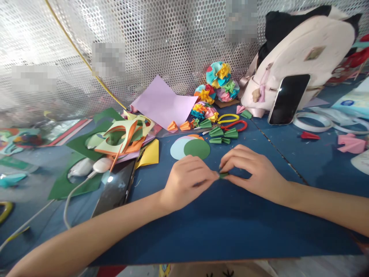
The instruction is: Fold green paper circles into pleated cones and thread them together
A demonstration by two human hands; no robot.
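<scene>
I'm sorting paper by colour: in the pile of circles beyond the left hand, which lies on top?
The green circle, just beyond the left hand: it overlaps the light blue circle, while the others show only partly.

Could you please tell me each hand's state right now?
Left hand: closed, pinching a green paper piece.
Right hand: closed, pinching the same piece.

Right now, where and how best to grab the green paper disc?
Probably pinch the green paper disc by its right edge, coming from the right: it lies flat, its left part overlaps the pale blue disc, and the left hand crowds its near side.
</scene>
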